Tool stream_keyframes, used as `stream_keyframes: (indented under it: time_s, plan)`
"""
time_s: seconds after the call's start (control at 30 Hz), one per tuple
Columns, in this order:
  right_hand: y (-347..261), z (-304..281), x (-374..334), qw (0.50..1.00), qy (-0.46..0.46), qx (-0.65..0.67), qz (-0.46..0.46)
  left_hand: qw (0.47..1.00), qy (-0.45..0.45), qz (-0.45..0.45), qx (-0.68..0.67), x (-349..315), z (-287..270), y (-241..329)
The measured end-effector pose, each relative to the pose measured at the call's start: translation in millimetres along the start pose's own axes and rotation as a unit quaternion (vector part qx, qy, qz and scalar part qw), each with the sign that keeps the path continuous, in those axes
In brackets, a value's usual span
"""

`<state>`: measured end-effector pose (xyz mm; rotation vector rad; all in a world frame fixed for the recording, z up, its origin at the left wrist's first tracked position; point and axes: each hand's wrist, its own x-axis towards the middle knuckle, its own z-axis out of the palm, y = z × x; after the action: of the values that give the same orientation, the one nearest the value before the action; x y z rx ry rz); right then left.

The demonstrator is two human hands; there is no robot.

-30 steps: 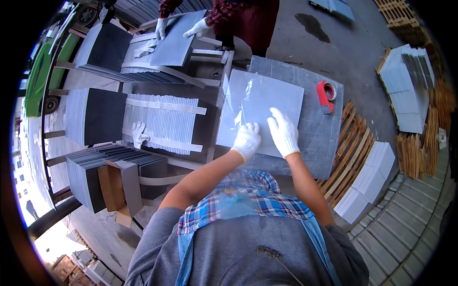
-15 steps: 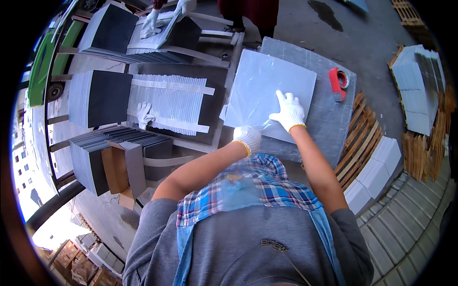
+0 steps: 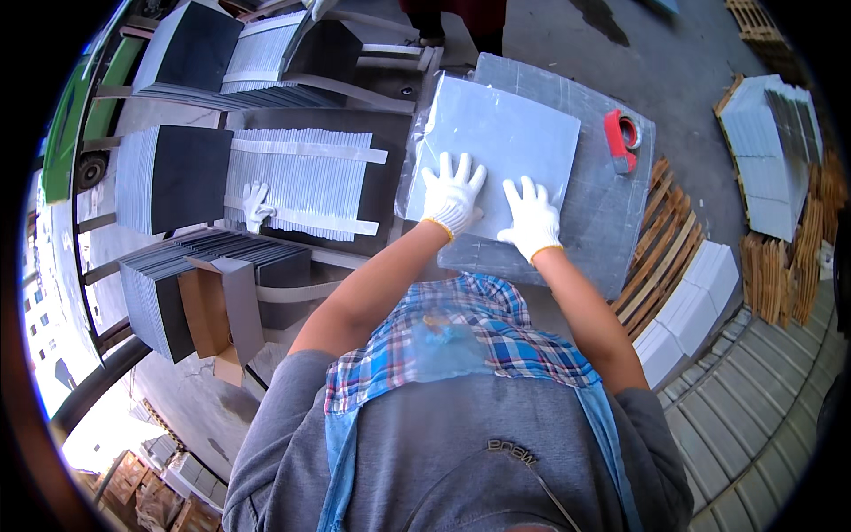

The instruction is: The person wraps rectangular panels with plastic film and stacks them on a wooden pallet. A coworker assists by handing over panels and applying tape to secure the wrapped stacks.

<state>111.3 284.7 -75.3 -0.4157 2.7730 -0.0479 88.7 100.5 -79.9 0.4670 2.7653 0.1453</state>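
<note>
A square light-grey slab (image 3: 514, 129) lies on a larger, scuffed grey board (image 3: 612, 213) in front of me. Clear film (image 3: 412, 191) shows along the slab's left edge. My left hand (image 3: 454, 195), in a white knitted glove, rests on the slab's near left part with its fingers spread. Beside it, my right hand (image 3: 534, 217), gloved alike, lies flat near the slab's right near corner. Neither hand grips anything. On the board's right side sits a red tape dispenser (image 3: 619, 142) with a roll in it.
Stacked slabs (image 3: 297, 182) stand on edge in a frame at left, with a loose white glove (image 3: 257, 206) on them. An open cardboard box (image 3: 222, 306) is nearer. Wooden slats (image 3: 660, 266) and white bundles (image 3: 687, 310) lie at right. Another person (image 3: 452, 18) stands beyond.
My left hand has moved from the slab's near left edge up onto its face, fingers now spread. My right hand stays on the slab. The other person's gloved hands have moved mostly out of view.
</note>
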Motion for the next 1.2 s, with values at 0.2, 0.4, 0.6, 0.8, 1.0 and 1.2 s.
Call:
stream_keyframes:
  time_s: [0.2, 0.4, 0.6, 0.8, 1.0, 1.2]
  plan:
    - [3.7, 11.1, -64.0, 0.995, -0.075, -0.030, 0.054, 0.998, -0.066, -0.023, -0.005, -2.3, -12.8, 6.3]
    - [4.4, 21.0, -65.9, 0.998, -0.016, 0.007, 0.065, 0.997, -0.080, -0.018, -0.010, -2.2, -9.9, 2.3]
    - [1.4, 28.6, -69.2, 0.998, -0.007, -0.008, 0.066, 0.997, -0.077, -0.013, -0.025, -4.2, -13.9, -2.6]
    - [-3.3, 27.8, -71.9, 0.997, -0.026, -0.021, 0.073, 0.996, -0.081, -0.007, -0.027, -10.6, -18.0, -8.5]
    - [-2.0, 28.2, -73.0, 0.997, -0.044, -0.011, 0.062, 0.993, -0.110, -0.001, -0.038, -14.0, -19.6, -17.6]
    - [-3.1, 27.3, -71.5, 0.995, -0.067, -0.018, 0.068, 0.995, -0.091, -0.007, -0.050, -17.9, -19.8, -23.4]
